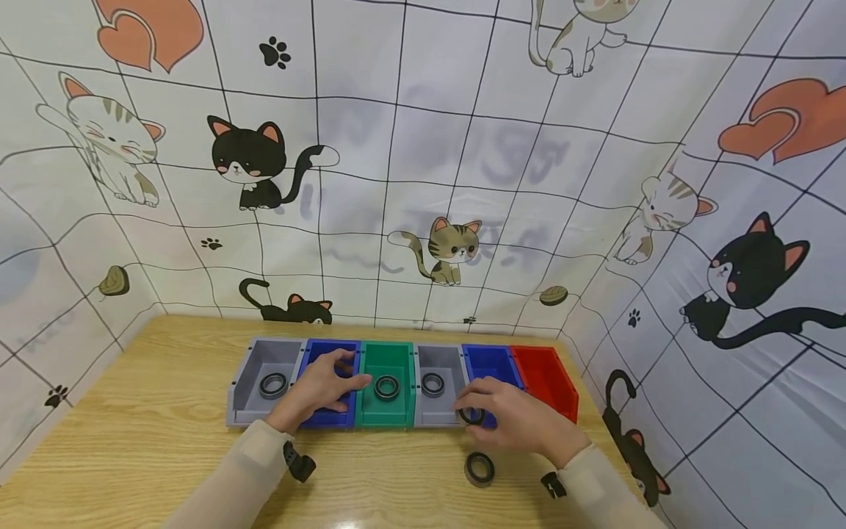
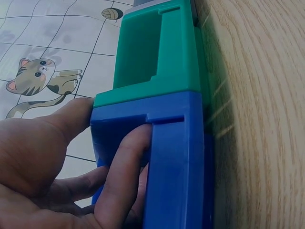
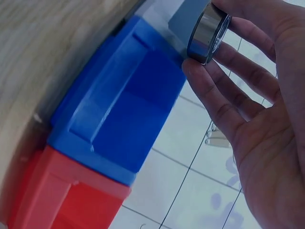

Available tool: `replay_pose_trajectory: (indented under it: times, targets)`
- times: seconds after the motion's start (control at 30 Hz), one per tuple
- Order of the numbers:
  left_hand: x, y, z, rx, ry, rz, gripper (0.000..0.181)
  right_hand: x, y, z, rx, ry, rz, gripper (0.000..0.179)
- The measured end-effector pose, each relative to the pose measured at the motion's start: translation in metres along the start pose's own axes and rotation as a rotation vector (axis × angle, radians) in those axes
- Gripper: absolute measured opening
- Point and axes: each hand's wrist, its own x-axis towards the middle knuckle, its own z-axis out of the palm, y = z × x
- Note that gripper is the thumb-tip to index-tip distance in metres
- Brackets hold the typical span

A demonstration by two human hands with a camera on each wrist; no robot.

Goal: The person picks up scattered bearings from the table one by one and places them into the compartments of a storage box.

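Observation:
My right hand (image 1: 515, 419) pinches a metal ball bearing (image 3: 202, 36) between thumb and fingertips, its shiny outer ring side-on in the right wrist view. In the head view that bearing overlaps the front of the right blue bin (image 1: 487, 360). My left hand (image 1: 320, 386) is at the left blue bin (image 2: 176, 181), fingers reaching over its opening and one fingertip at the front lip. Its thumb lies by the wall beside the green bin (image 2: 178, 52). No object shows in this hand, and the bin's inside is mostly hidden. Another bearing (image 1: 468, 470) lies on the table before the bins.
The bins form one row. A bearing (image 1: 263, 385) lies in the left grey bin (image 1: 247, 416), another (image 1: 386, 397) in the green bin and one (image 1: 432, 394) in the right grey bin (image 1: 439, 356). A red bin (image 1: 545, 367) ends the row. A cat-print cloth (image 1: 357, 242) hangs behind the table (image 1: 370, 477).

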Motion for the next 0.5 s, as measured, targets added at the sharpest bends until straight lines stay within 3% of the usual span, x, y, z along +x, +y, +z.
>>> replay_pose_trajectory:
  times: [0.5]
  targets:
    - [0.000, -0.001, 0.001, -0.003, 0.005, 0.002, 0.083, 0.000, 0.030, -0.012, -0.004, 0.013, 0.094, 0.038]
